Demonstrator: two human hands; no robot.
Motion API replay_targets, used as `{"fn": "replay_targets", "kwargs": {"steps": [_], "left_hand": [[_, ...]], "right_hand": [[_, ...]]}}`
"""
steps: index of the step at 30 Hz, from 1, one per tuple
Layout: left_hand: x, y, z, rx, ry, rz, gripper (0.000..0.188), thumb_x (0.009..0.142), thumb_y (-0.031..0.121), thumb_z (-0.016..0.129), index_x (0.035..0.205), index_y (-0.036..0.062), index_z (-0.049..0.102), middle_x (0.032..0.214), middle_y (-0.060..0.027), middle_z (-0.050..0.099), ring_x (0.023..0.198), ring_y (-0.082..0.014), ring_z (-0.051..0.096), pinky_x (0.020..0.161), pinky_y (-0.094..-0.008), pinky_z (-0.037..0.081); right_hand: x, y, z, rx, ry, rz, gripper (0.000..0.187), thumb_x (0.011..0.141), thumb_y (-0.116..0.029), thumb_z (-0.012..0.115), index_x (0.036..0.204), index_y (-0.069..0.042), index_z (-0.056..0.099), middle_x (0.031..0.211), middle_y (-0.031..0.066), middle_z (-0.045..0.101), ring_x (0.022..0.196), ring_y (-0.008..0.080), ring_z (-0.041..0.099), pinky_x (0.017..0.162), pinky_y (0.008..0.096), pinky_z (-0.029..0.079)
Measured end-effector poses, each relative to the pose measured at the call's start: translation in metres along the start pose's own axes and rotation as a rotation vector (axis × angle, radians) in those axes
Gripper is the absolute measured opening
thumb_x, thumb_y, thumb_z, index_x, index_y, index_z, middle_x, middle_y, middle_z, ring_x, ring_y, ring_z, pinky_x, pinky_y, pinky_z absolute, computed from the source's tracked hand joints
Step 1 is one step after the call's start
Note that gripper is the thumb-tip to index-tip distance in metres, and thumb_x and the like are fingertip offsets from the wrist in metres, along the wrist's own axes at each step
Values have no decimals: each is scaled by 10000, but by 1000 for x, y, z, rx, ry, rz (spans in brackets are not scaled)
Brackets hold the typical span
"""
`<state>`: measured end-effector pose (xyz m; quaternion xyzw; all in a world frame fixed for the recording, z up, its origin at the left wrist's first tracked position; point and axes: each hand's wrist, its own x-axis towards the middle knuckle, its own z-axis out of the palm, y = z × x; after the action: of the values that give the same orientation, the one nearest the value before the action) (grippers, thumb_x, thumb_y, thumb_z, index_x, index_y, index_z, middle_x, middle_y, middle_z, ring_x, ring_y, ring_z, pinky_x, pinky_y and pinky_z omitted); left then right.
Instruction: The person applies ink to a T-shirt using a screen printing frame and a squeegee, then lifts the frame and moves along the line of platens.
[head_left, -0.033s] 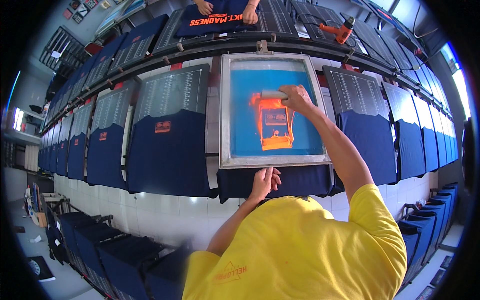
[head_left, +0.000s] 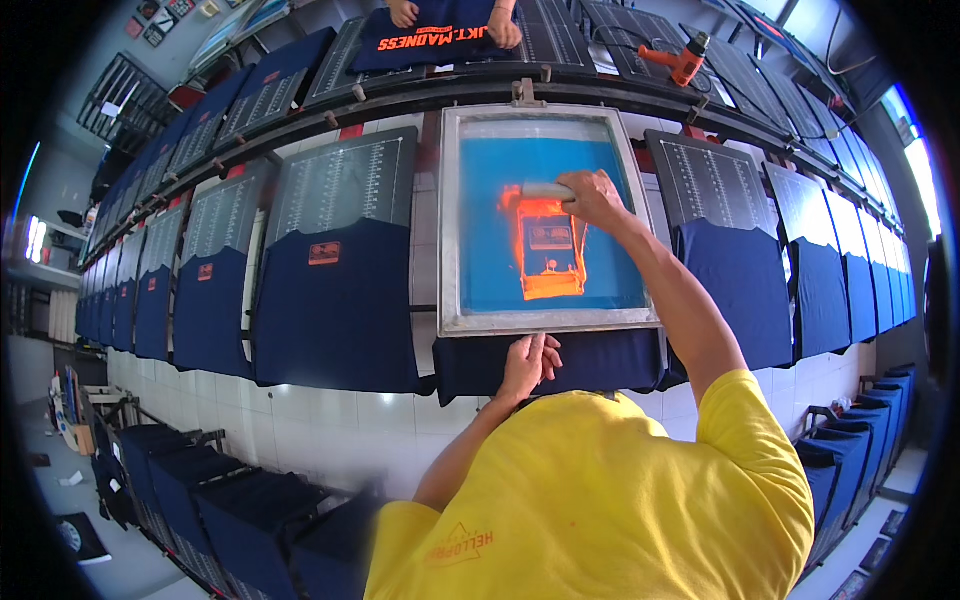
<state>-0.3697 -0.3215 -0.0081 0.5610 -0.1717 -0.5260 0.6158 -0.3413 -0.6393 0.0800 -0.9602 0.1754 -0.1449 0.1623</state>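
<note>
Framed screen [head_left: 550, 324] is lying over navy shirt [head_left: 605, 364], bearing orange ink [head_left: 553, 293].
Right hand [head_left: 594, 198] is clutching a squeegee [head_left: 545, 189] at the ink's far end; left hand [head_left: 530, 366] is curling by the screen's near edge, grip unclear; uneven pressure could be risking smears.

- My right arm [head_left: 690, 295] stretches toward eleven o'clock, my right hand [head_left: 594, 198] closed tight.
- My left forearm [head_left: 462, 447] points toward one o'clock, my left hand [head_left: 530, 366] loosely curled.

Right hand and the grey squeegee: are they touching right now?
Touching. The head view shows it: the right hand has its fingers curled over the right end of the squeegee.
</note>
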Motion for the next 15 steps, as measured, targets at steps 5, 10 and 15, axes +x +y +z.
{"fn": "replay_targets", "kwargs": {"steps": [5, 10, 15], "left_hand": [[-3, 8, 0, 7, 8, -25, 423, 1102, 330, 358, 1004, -12, 587, 711, -70, 664, 463, -83, 536, 397, -214, 357], [0, 5, 0, -7, 3, -30, 428, 1103, 325, 350, 1012, -14, 596, 718, -79, 672, 460, -93, 543, 390, -220, 361], [0, 10, -2, 21, -5, -42, 413, 1103, 323, 354, 1017, -2, 593, 718, -69, 671, 467, -87, 539, 409, -220, 366]], "right_hand": [[-58, -18, 12, -56, 40, -154, 322, 675, -140, 757, 987, -96, 692, 910, 88, 699, 836, 306, 653, 760, 448, 441], [-126, -65, 3, -46, 97, -159, 362, 687, -129, 762, 1032, -98, 654, 933, 34, 670, 876, 243, 620, 758, 411, 422], [-137, -74, -7, -36, 97, -165, 403, 654, -108, 771, 1028, -102, 623, 930, 21, 659, 883, 228, 615, 755, 403, 417]]}}
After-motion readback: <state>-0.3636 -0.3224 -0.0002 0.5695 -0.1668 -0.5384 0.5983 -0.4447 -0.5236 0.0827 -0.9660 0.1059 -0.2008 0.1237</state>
